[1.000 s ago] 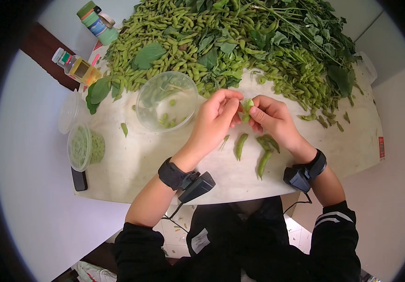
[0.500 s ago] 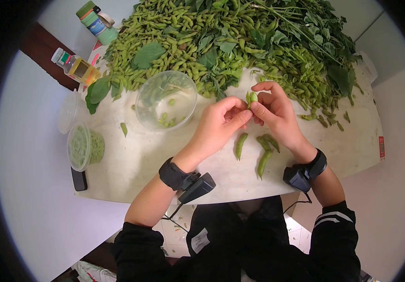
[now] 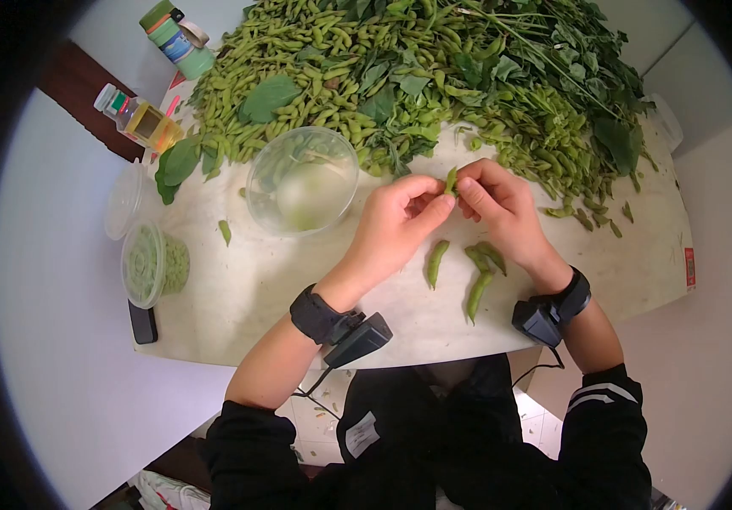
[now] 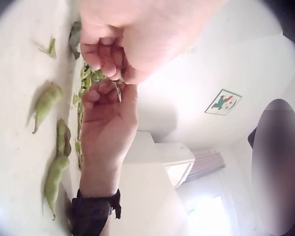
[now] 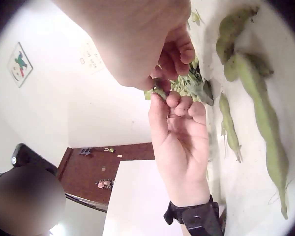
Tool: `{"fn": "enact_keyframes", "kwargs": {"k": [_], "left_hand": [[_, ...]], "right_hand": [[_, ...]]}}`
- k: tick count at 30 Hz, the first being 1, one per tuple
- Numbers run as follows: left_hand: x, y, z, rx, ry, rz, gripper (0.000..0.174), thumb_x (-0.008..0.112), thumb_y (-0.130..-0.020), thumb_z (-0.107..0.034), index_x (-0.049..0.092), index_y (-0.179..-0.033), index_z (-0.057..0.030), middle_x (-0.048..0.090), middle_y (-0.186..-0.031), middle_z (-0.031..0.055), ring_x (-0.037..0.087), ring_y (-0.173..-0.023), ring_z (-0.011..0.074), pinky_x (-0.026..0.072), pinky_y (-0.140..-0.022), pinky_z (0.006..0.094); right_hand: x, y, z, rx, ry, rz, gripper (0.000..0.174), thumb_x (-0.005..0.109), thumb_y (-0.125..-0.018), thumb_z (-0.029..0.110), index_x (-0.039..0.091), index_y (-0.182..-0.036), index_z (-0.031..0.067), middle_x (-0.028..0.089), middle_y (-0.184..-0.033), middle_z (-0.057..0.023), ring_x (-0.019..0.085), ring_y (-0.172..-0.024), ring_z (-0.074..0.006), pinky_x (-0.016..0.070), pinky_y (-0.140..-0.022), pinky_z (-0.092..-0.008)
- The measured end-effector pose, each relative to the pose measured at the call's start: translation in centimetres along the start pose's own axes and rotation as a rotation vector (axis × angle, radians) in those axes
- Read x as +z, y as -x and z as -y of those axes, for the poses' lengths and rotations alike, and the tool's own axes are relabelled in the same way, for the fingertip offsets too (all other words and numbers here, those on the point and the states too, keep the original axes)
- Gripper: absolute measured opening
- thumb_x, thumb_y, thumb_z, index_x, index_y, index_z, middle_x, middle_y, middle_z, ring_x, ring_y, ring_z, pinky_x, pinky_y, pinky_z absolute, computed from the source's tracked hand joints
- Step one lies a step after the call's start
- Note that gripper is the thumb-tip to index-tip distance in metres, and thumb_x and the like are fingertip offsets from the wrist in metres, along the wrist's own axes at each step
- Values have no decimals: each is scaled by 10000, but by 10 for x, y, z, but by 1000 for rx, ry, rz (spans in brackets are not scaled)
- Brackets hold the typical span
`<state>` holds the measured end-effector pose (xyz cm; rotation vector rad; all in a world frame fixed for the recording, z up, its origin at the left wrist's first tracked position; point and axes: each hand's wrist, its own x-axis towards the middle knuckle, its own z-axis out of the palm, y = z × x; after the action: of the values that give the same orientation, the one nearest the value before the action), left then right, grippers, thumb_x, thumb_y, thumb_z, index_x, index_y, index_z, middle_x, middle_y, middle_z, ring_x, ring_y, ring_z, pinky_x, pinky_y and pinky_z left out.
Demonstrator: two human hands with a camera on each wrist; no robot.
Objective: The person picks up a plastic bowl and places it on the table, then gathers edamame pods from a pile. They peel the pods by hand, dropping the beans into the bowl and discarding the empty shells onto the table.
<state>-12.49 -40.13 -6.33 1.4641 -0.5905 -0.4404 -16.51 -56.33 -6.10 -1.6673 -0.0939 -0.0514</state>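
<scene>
A small green pod (image 3: 450,180) is pinched between both hands above the table, right of the clear round tub (image 3: 302,223). The left hand (image 3: 398,223) grips its lower part with thumb and curled fingers. At its other side the right hand (image 3: 502,204) pinches it between thumb and index finger. Fingertips of the two hands nearly meet in the right wrist view, with part of the pod (image 5: 156,91) showing there. Below the hands, several loose pods (image 3: 436,264) lie on the table. The tub's contents are blurred by a pale glare.
A large heap of pods and leaves (image 3: 323,76) covers the table's back. At the left are a lidded tub of shelled beans (image 3: 155,265), a black phone-like object (image 3: 143,324), a bottle of yellow liquid (image 3: 141,121) and a green flask (image 3: 177,42).
The hands first turned the opened pod upright, and its pale inside has gone from sight. The right fingers have come down closer to the left ones. A bright patch has appeared in the tub.
</scene>
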Motion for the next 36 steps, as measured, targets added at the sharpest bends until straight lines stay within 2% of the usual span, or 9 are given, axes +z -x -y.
{"fn": "enact_keyframes", "kwargs": {"k": [11,13,17,20,23,25,28,32,36], "left_hand": [[1,0,1,132,-22,-69,78,523,-798,-43,530,-851,13,499,-738,-32,429,-659,10,352,-567,157],[-1,1,-2,28,-59,-34,102,527,-810,-80,533,-865,6,498,-732,-33,430,-647,13,351,-561,154],[0,-1,1,63,-14,-21,137,538,-819,-124,532,-876,1,494,-715,-35,424,-623,14,346,-543,153],[0,-1,-3,16,-35,-15,205,569,-801,-193,550,-840,7,555,-760,20,491,-689,77,396,-571,211],[0,-1,-4,19,7,8,216,559,-815,-209,540,-850,4,540,-735,0,462,-651,57,377,-550,193],[-2,-1,-1,-64,203,64,202,541,-830,-202,531,-861,-2,517,-715,-17,441,-628,37,364,-546,173],[-2,-1,0,-67,215,58,180,525,-839,-187,525,-867,-10,498,-696,-27,425,-605,24,357,-541,160],[0,0,-1,-46,194,31,167,520,-837,-165,527,-865,-1,501,-693,-27,425,-596,29,363,-536,170],[0,-1,3,14,20,-24,127,491,-842,-133,524,-861,-12,483,-676,-34,432,-600,30,352,-535,164]], "right_hand": [[-2,1,3,-4,-201,78,128,513,-842,116,509,-909,8,552,-788,-31,487,-655,-70,398,-581,-203],[-1,1,3,-26,-183,96,119,529,-830,96,506,-905,7,562,-824,-41,498,-671,-76,410,-593,-210],[0,0,-2,-71,-186,57,107,541,-820,82,503,-889,10,565,-839,-43,499,-671,-77,417,-599,-213],[0,1,0,-65,-215,24,134,571,-801,84,522,-878,-14,575,-807,-43,507,-675,-72,419,-605,-210],[-1,1,0,-75,-172,21,149,578,-799,97,520,-881,-14,579,-814,-48,509,-685,-69,421,-610,-210],[-1,2,0,-80,-160,28,161,586,-792,95,518,-887,-17,583,-817,-53,523,-719,-75,431,-640,-213],[0,2,-2,-117,-120,19,161,593,-786,94,527,-881,-18,586,-818,-52,535,-746,-80,439,-671,-217],[1,2,-3,-137,12,-1,163,591,-785,93,531,-882,-24,586,-818,-58,550,-755,-97,447,-680,-226],[4,2,-2,-152,143,-19,149,572,-794,77,533,-887,-32,584,-821,-79,562,-739,-122,452,-664,-240]]}}
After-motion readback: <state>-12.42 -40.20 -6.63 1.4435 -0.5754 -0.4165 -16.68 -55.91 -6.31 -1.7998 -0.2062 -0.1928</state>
